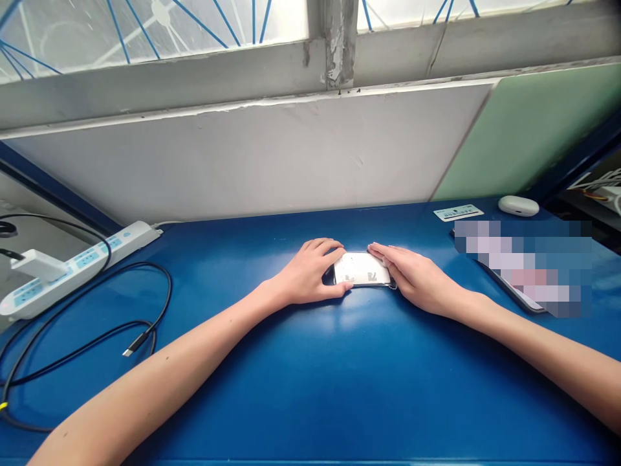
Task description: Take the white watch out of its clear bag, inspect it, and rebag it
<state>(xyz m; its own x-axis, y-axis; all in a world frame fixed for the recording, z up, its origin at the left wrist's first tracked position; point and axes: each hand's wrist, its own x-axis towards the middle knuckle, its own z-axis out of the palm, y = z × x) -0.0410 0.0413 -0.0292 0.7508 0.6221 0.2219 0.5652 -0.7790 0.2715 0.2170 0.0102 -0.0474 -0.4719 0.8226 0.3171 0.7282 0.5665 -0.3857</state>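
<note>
A small flat white rectangular device (361,268) with a dark edge lies on the blue table (310,375) in the middle. My left hand (310,272) grips its left end, thumb at the near edge and fingers curled over the far edge. My right hand (412,275) lies flat with fingers together, pressed on the device's right end.
A white power strip (72,265) with a plugged-in white adapter (36,264) lies at the left, with a black cable (97,336) looped beside it. A white earbud case (518,205), a white label (458,212) and a phone (514,291) under a blurred patch lie at the right.
</note>
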